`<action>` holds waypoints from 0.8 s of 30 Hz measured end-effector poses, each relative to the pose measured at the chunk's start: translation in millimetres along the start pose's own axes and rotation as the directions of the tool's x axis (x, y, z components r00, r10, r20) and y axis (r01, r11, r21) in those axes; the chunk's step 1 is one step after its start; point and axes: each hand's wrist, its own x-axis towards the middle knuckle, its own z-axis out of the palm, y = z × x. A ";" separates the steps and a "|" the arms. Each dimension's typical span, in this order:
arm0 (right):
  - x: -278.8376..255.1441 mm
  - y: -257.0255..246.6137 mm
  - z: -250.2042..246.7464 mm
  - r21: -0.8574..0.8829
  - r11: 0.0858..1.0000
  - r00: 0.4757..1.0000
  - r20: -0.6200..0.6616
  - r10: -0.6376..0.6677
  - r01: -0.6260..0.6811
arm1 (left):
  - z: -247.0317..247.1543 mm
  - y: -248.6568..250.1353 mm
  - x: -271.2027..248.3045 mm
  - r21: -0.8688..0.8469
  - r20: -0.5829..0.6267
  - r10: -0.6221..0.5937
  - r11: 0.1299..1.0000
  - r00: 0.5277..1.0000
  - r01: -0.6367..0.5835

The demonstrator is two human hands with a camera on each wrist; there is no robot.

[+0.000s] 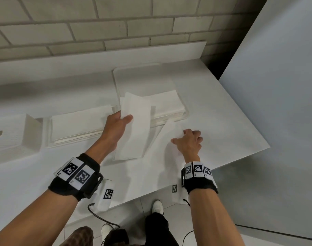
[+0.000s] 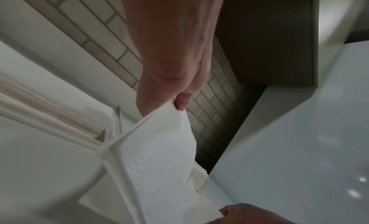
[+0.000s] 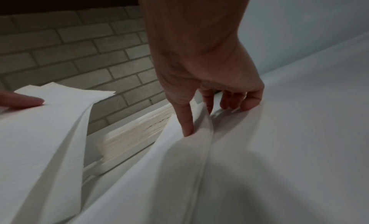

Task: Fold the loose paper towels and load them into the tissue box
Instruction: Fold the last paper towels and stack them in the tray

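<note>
My left hand (image 1: 124,118) pinches the top edge of a folded white paper towel (image 1: 133,132), thumb on top, and holds it tilted above the table; the left wrist view shows that pinch (image 2: 177,106) on the towel (image 2: 159,156). A second paper towel (image 1: 160,139) lies flat on the table to its right. My right hand (image 1: 179,137) pinches up a ridge of it between thumb and index finger (image 3: 197,118), the other fingers curled onto the table. A white tissue box (image 1: 14,137) with a dark slot sits at the far left.
A white tray (image 1: 186,113) behind the hands holds a stack of loose towels (image 1: 165,102). Left of it a shallow tray (image 1: 46,132) carries a stack of folded towels (image 1: 80,121). A brick wall runs behind; a large white panel (image 1: 276,86) stands to the right of the table edge.
</note>
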 end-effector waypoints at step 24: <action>-74.0 -127.7 9.3 0.806 0.551 0.814 0.163 -0.557 0.215 | -58.3 0.7 -28.5 -0.285 0.037 0.095 0.955 0.995 -0.080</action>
